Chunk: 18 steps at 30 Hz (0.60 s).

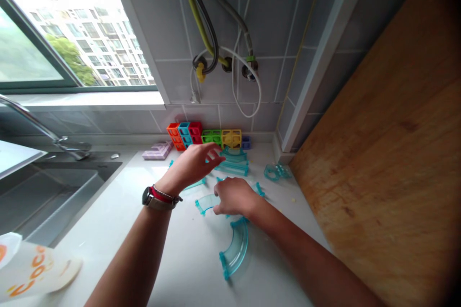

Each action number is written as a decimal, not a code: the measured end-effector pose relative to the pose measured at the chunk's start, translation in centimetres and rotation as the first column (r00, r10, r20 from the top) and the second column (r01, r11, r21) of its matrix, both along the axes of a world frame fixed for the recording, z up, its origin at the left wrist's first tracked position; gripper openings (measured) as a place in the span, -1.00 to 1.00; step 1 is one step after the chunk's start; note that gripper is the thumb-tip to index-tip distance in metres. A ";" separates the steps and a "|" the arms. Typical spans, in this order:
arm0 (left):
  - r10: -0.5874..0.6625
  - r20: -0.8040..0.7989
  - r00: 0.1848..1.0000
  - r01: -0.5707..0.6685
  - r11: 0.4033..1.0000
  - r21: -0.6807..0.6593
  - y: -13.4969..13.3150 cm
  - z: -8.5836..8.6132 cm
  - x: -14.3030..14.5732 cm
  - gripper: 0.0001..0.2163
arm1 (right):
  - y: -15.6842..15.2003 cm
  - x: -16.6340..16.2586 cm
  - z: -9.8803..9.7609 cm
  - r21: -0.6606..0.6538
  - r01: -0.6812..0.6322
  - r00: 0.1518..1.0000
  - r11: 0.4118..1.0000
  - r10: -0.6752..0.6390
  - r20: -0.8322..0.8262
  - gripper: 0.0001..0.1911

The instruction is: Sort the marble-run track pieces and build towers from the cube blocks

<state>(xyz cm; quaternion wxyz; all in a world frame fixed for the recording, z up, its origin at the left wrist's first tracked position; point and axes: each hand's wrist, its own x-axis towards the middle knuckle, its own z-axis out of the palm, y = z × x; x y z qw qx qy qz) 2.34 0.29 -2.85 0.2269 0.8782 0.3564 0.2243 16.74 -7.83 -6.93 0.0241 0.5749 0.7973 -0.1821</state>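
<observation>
My left hand (196,165) hovers over the far part of the counter, fingers apart and slightly bent, with nothing visible in them. Just beyond its fingertips lie clear teal track pieces (233,167), side by side. My right hand (236,196) is lower and nearer, its fingers bent around one end of a curved teal track piece (208,203); its palm hides part of the pieces beneath. Closer to me, another curved track piece (236,249) rests on the counter. More teal pieces lie partly hidden under both hands.
Coloured open-sided blocks (212,136) stand in a row by the tiled wall, with a purple box (157,150) to their left. Small teal parts (276,171) lie near the wooden board (374,153) at right. A sink (72,192) and a paper cup (39,268) are at left.
</observation>
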 end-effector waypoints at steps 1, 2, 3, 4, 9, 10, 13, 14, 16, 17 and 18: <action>0.035 0.175 0.984 -0.036 0.999 0.002 -0.2 0.7 0.1 -0.69 | 0.2 0.3 0.2 0.023 0.014 0.996 1.000 -0.012 -0.089 -0.55; 0.071 0.341 0.938 -0.069 0.997 -0.017 -0.4 1.4 0.2 -0.70 | 0.3 0.7 0.3 0.045 0.038 0.979 0.998 -0.028 -0.200 -0.54; 0.105 0.479 0.872 -0.091 0.994 -0.054 -0.6 2.1 0.2 -0.71 | 0.6 1.0 0.5 0.066 0.077 0.945 0.995 -0.051 -0.324 -0.54; 0.139 0.580 0.803 -0.100 0.990 -0.099 -0.8 2.6 0.1 -0.71 | 0.8 1.3 0.6 0.083 0.131 0.889 0.988 -0.080 -0.451 -0.54; 0.249 0.697 0.673 -0.044 0.954 -0.298 -1.0 3.8 -0.5 -0.64 | 1.9 1.7 1.1 0.000 0.398 0.339 0.917 -0.148 -0.929 -0.39; 0.239 0.671 0.702 -0.001 0.942 -0.335 -1.1 3.8 -0.5 -0.62 | 1.9 1.7 1.2 -0.043 0.382 0.224 0.923 -0.138 -0.965 -0.37; 0.138 0.599 0.789 0.188 0.874 -0.448 -1.6 3.3 0.0 -0.55 | 2.0 1.4 1.5 -0.086 0.207 0.033 0.975 -0.095 -0.995 -0.43; 0.104 0.591 0.800 0.243 0.845 -0.477 -1.8 3.1 0.2 -0.57 | 2.0 1.3 1.4 -0.072 0.147 0.023 0.987 -0.077 -0.997 -0.47; 0.084 0.598 0.797 0.295 0.810 -0.507 -2.1 2.9 0.6 -0.63 | 2.1 1.2 1.1 -0.040 0.073 0.055 0.997 -0.044 -0.998 -0.49; 0.097 0.612 0.785 0.293 0.813 -0.504 -2.1 2.8 0.8 -0.65 | 2.2 1.1 1.0 -0.029 0.076 0.084 0.997 -0.035 -0.996 -0.48; 0.122 0.634 0.764 0.276 0.826 -0.491 -2.0 2.8 0.9 -0.67 | 2.2 1.1 0.8 -0.020 0.110 0.119 0.994 -0.033 -0.992 -0.47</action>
